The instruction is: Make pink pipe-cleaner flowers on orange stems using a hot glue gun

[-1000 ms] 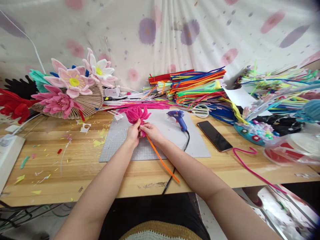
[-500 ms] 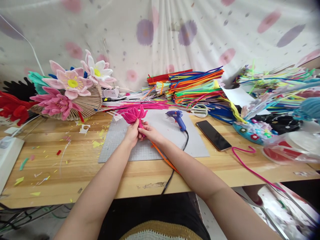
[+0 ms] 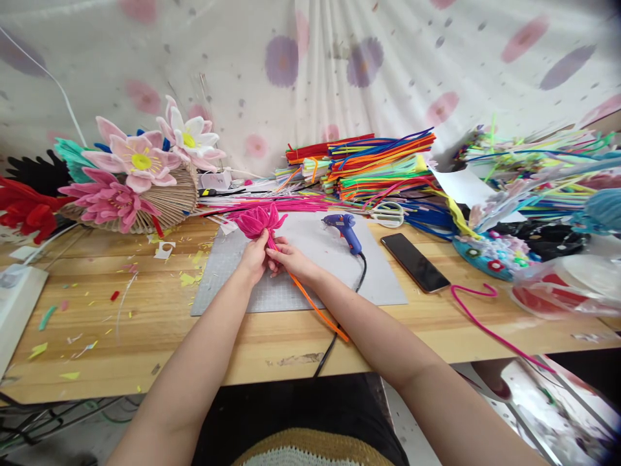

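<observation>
A magenta pipe-cleaner flower (image 3: 258, 222) is held over the grey cutting mat (image 3: 295, 291), its petals pointing up and away from me. My left hand (image 3: 255, 257) is closed around the base of the bloom, thumb on top. Close beside it, my right hand (image 3: 287, 257) pinches the stem just below the petals. An orange pipe cleaner (image 3: 317, 309) trails from beneath my right hand toward the table's front edge; its upper end is hidden by the fingers. To the right on the mat lies a blue glue gun (image 3: 343, 232).
Right of the mat are a phone (image 3: 414, 262), white-handled scissors (image 3: 388, 213) and a bent magenta pipe cleaner (image 3: 473, 317). Bundled pipe cleaners (image 3: 381, 168) are stacked at the back. Finished flowers (image 3: 138, 162) stand at left, near a white power strip (image 3: 19, 304). The glue gun's cord (image 3: 330, 353) crosses the front edge.
The flower turns slightly in my hands, and its petals sit a little differently. The orange strands below my right hand have drawn closer together. Both hands stay at nearly the same spot.
</observation>
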Demonstrator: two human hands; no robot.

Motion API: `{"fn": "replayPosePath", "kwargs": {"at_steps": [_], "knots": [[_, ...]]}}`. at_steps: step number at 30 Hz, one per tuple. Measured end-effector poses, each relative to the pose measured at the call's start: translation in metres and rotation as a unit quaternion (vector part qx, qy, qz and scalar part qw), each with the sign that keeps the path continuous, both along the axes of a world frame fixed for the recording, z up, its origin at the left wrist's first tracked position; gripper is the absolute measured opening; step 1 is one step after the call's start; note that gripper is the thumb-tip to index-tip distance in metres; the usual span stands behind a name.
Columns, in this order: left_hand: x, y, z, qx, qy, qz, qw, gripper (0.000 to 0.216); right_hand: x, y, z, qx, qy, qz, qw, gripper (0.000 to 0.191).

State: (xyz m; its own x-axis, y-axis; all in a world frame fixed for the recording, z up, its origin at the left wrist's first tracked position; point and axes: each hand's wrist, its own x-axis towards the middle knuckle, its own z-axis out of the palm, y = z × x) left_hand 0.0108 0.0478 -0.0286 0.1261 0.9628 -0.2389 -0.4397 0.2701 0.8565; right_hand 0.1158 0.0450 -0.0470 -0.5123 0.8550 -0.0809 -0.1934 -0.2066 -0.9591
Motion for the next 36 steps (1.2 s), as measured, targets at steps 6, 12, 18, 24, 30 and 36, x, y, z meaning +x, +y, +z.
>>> {"fn": "replayPosePath", "kwargs": {"at_steps": [6,12,18,24,30,36], "knots": [[-0.008,-0.001,0.011,-0.054,-0.068,-0.058,0.995,0.028,0.006,-0.001,0.001,-0.013,0.027,0.017,0.999,0.039],[-0.006,-0.002,0.012,-0.055,-0.067,-0.025,0.996,0.024,0.005,-0.001,0.0,-0.003,0.004,0.017,1.0,0.037],[-0.003,0.002,0.014,-0.009,-0.173,0.074,0.982,0.021,0.001,0.0,-0.004,0.026,-0.032,0.037,0.998,0.036],[-0.032,0.007,0.026,-0.033,-0.21,0.041,0.976,0.027,0.006,0.0,0.0,0.069,-0.066,0.005,0.995,0.035],[-0.041,0.005,0.029,-0.107,-0.074,-0.061,0.99,0.027,0.02,0.013,-0.001,0.181,-0.117,-0.3,0.929,0.018],[-0.017,-0.003,0.029,-0.111,0.031,-0.041,0.992,0.024,0.024,0.01,0.01,0.391,-0.24,-0.323,0.827,0.012]]}}
